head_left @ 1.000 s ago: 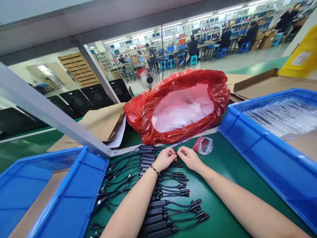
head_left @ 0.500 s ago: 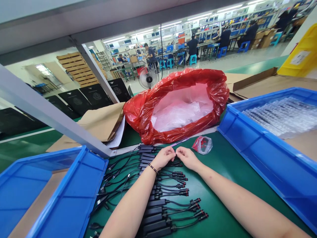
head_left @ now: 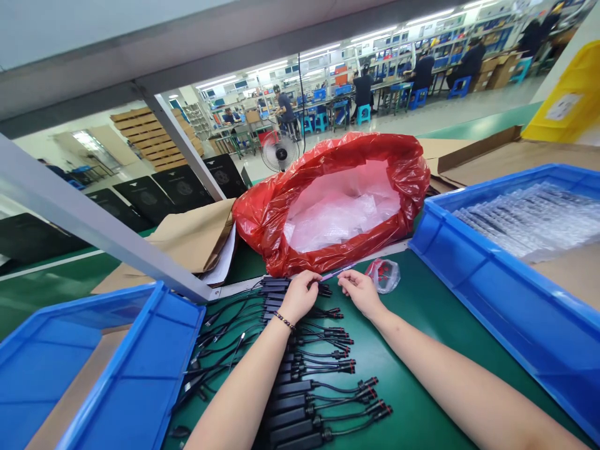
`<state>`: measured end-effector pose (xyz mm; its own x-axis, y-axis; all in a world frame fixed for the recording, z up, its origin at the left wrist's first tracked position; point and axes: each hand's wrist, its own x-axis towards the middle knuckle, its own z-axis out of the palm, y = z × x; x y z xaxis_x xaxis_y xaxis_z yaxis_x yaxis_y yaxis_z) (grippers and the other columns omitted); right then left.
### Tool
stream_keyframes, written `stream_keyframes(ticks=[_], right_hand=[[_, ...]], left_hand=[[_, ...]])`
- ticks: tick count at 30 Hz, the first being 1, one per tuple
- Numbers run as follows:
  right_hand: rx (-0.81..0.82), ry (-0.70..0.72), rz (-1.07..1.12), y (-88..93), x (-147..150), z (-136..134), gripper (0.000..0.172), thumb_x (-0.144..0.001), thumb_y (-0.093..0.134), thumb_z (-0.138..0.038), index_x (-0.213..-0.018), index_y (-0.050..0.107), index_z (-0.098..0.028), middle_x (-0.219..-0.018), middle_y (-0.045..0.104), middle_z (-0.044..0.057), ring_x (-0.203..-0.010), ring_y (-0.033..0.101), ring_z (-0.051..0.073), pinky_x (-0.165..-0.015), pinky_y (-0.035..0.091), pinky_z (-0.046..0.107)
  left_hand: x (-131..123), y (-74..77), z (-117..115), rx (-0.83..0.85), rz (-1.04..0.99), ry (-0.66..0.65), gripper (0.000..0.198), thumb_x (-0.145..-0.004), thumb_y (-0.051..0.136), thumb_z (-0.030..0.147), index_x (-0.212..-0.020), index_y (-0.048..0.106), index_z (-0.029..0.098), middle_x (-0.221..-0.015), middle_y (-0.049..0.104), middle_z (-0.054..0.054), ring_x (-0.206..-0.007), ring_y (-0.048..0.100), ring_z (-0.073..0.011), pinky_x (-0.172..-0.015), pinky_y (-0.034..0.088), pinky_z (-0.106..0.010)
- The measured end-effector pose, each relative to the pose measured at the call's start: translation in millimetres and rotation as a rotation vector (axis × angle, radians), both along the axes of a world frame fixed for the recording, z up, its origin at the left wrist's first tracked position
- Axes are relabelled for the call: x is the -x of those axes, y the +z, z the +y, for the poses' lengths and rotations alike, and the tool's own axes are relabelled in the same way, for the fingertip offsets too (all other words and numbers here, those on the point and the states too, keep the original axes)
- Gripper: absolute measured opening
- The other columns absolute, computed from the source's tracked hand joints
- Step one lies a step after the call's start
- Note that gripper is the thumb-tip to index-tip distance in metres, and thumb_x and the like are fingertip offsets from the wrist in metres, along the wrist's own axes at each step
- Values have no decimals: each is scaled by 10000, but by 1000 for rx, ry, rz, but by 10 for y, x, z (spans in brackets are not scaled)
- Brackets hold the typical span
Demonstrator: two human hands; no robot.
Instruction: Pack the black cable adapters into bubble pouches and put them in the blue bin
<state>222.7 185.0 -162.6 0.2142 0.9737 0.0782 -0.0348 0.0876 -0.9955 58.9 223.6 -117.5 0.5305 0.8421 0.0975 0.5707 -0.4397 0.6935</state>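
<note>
My left hand (head_left: 300, 295), with a beaded bracelet at its wrist, is closed at the far end of a row of black cables, its fingers around one black cable (head_left: 324, 289). My right hand (head_left: 362, 292) is a short way to the right, thumb and fingertips pinched together; whatever is between them is too small to make out. Beyond both hands lies a thin purple stick (head_left: 330, 275). Beside my right hand is a small clear bag (head_left: 387, 277) with tiny red pieces. Several black cables with box-shaped bodies (head_left: 294, 409) and red-ringed connectors (head_left: 382, 409) lie under my left forearm.
A red plastic bag (head_left: 262, 219) holding clear packets stands behind the hands. Blue bins flank the green table, one on the left (head_left: 126, 375) and one on the right (head_left: 497, 269) with clear packets. A metal post (head_left: 140, 237) rises at left. People sit at benches farther back.
My hands have moved apart: the right has drawn back to the right, and the left has shifted slightly left. The view has tilted a little.
</note>
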Motion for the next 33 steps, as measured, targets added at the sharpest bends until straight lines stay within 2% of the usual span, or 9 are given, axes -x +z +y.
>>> stream_keyframes(ticks=[4,8,12,16,20,24,27,30,33], right_hand=[[-3,20,-1,3,16,-13,161,-669,545,-303,-741,587,-164,-607,582,-4,-468,485,97,-460,395,224],[-5,48,8,1,44,-21,160,-654,557,-287,-755,581,-165,-620,601,-1,-477,507,99,-471,415,229],[2,73,18,-8,65,-11,190,-652,575,-297,-784,573,-161,-624,613,9,-502,542,113,-486,445,238],[3,91,14,-6,61,-4,179,-667,573,-313,-747,568,-152,-626,620,29,-537,573,131,-504,466,247],[-3,81,-12,-27,52,5,149,-684,571,-308,-707,555,-161,-589,594,9,-541,567,131,-510,463,245],[-12,58,-61,-29,83,-12,109,-691,563,-282,-693,564,-174,-571,570,-9,-550,554,133,-542,463,255],[-70,13,-182,129,40,-76,111,-717,525,-273,-747,583,-183,-635,592,8,-582,562,145,-566,466,266],[-174,-67,-503,428,-203,-157,155,-756,480,-254,-801,615,-194,-771,629,38,-682,578,161,-639,456,272],[-31,-83,-859,666,-592,-201,159,-757,470,-215,-750,629,-205,-724,644,21,-644,578,157,-633,425,258]], left_hand=[[27,102,72,-133,261,-120,242,-681,494,103,-896,588,161,-937,586,-90,-947,500,-235,-907,373,-398],[-41,65,109,-184,474,-225,297,-647,478,58,-922,554,138,-939,568,-120,-959,496,-263,-880,389,-429],[-110,6,149,-181,567,-294,342,-668,461,61,-995,496,153,-976,559,-118,-972,508,-249,-861,404,-412],[-113,-22,200,-126,528,-296,362,-646,475,62,-990,488,176,-921,595,-87,-886,562,-231,-789,434,-352],[-63,-25,251,-53,359,-247,348,-688,438,89,-1014,491,200,-833,616,-37,-771,582,-188,-712,441,-293],[-34,-45,279,29,160,-236,235,-768,453,240,-986,535,211,-883,623,-6,-798,567,-152,-743,423,-250],[-38,-88,278,98,82,-227,236,-797,430,332,-895,587,186,-795,627,-3,-698,559,-138,-680,422,-238],[-41,-130,276,171,50,-229,248,-789,437,340,-836,606,166,-666,608,6,-583,527,-123,-588,407,-227],[-35,-147,286,216,26,-226,234,-778,448,319,-833,610,160,-641,611,7,-562,508,-117,-584,392,-229]])
